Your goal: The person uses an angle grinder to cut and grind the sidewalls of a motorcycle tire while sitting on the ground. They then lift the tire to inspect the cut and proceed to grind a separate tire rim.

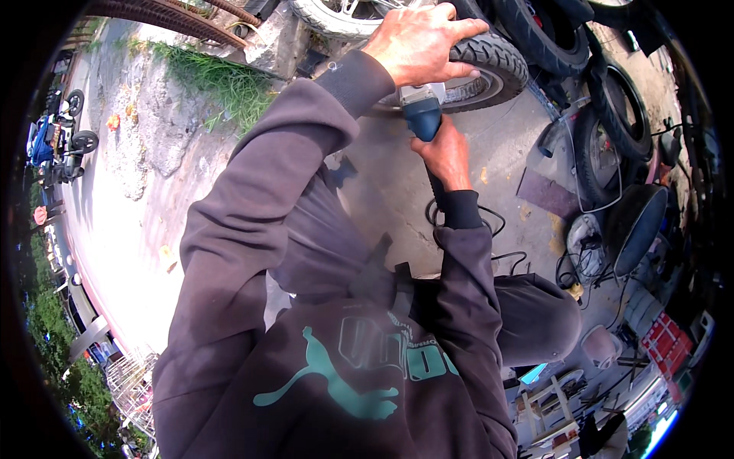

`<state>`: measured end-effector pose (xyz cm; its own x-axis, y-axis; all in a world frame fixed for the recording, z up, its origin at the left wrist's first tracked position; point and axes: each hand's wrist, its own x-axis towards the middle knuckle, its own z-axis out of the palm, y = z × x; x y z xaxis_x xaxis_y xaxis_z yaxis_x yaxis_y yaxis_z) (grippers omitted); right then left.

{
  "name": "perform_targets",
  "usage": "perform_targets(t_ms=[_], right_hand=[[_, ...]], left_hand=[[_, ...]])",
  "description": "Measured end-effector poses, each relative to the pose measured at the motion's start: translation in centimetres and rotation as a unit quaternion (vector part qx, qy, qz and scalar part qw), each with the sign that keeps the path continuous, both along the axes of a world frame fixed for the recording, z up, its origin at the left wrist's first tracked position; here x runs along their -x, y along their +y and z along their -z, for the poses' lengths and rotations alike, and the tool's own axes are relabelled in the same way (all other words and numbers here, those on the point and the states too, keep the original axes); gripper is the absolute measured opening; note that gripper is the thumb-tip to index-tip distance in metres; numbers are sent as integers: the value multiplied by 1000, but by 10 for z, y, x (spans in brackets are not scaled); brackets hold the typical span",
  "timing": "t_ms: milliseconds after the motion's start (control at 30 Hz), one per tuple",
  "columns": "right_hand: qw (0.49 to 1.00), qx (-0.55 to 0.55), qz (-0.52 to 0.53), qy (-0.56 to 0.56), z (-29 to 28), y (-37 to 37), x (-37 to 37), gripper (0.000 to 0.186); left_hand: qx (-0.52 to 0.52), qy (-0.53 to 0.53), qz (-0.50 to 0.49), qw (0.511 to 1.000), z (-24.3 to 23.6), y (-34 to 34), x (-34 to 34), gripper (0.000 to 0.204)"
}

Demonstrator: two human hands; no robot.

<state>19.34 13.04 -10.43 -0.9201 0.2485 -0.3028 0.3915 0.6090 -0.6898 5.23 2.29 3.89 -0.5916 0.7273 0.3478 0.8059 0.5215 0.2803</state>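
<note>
A wheel with a knobbly black tyre [501, 55] and a pale rim stands tilted in front of me. My left hand [420, 46] grips its near left side, the thumb and fingers lying round the tyre. Below it, my right hand [446, 155] is closed round the body of a dark blue angle grinder [423, 116]. The grinder's silver head points up at the rim, close under my left hand. Its disc is hidden, and I cannot tell whether it touches the wheel. A black cable [495, 222] trails on the ground by my right forearm.
Another pale wheel [336, 17] lies beyond my left hand. Several loose tyres [623, 111] are heaped at the right, with a black round pan [639, 229] nearer. A red crate [665, 344] stands lower right. Grass [218, 88] and a parked motorbike [61, 141] are at the left.
</note>
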Motion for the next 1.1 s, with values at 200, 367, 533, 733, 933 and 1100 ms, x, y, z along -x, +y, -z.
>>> perform_targets(t_ms=[200,367,533,733,933,1100], right_hand=[[996,-90,-2,-6,0,4,-1,64],[989,144,21,24,2,3,-6,60],[985,170,25,19,-4,-5,-6,60],[1000,-17,-7,-7,1,-1,-7,64],[998,-56,5,-18,-6,4,-10,63],[995,97,2,-1,-3,6,-11,63]], left_hand=[[-3,22,10,1000,3,-1,1,66],[1,4,1,1000,-1,-2,0,67],[1,0,-5,1000,2,-6,2,70],[4,-26,-13,1000,0,-8,0,69],[48,32,-58,997,16,1,4,66],[64,16,-62,996,14,5,3,66]])
